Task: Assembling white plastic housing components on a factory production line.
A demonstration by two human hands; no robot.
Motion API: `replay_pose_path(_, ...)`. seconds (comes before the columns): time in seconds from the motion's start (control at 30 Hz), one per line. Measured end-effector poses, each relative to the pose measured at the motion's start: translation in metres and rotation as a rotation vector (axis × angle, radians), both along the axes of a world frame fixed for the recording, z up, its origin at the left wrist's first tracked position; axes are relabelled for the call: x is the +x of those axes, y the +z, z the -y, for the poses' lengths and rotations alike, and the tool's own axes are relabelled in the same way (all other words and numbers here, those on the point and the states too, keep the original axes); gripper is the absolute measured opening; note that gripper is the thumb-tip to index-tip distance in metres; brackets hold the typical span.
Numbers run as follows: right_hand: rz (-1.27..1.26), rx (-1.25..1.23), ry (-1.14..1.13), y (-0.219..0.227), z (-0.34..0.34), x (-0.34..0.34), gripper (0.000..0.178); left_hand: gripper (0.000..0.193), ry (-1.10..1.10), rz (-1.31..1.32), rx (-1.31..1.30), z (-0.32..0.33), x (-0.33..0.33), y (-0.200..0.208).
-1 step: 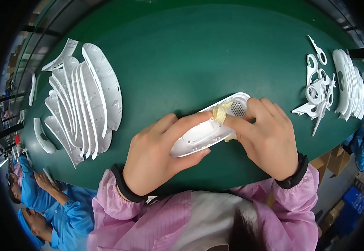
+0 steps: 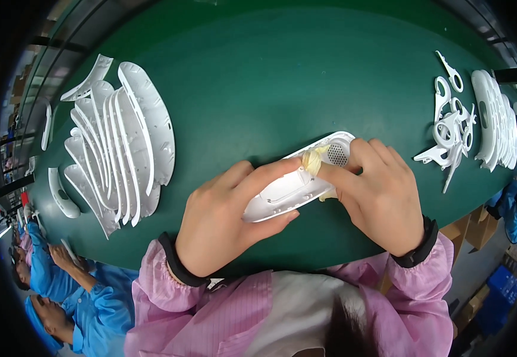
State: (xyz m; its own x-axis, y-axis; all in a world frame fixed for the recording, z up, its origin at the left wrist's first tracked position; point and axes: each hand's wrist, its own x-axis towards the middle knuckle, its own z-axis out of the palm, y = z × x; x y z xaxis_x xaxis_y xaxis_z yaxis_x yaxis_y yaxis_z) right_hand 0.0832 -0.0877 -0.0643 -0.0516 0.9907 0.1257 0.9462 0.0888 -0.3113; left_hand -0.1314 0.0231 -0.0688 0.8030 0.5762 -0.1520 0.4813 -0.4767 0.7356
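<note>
Over the green table [image 2: 229, 77], right of stacked white shells [image 2: 129, 149], clasps an open white casing [image 2: 285, 189] by its left end with the left hand [image 2: 212, 219], fingers closed; grips its right end with the right hand [image 2: 384, 199], fingers curled, thumb against crumpled yellow material [image 2: 312, 160]. Farther right, loose white ring-ended parts [image 2: 450, 122].

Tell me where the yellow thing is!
In the head view, the yellow thing is right of centre, between left hand and right hand, beside the grille in the white shell.
</note>
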Motion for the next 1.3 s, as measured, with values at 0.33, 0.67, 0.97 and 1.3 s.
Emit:
replay_pose_path(0.33,-0.068,-0.019,0.018,0.014,-0.004,-0.004,0.045,0.073,0.017,0.234,-0.001,-0.004,-0.005,-0.009)
replay_pose_path(0.67,-0.490,-0.052,-0.283,0.006,0.011,-0.011,0.080,0.098,-0.372,0.246,-0.151,0.026,-0.001,-0.006)
replay_pose_path(0.97,-0.443,0.023,-0.642,0.042,0.044,0.069,0.079,0.067,-0.274,0.145,-0.041,0.014,-0.002,-0.004)
replay_pose_path(1.3,-0.060,0.266,-0.968,0.014,0.104,0.236,0.067,0.046,-0.325,0.138,0.005,0.017,0.010,-0.002)
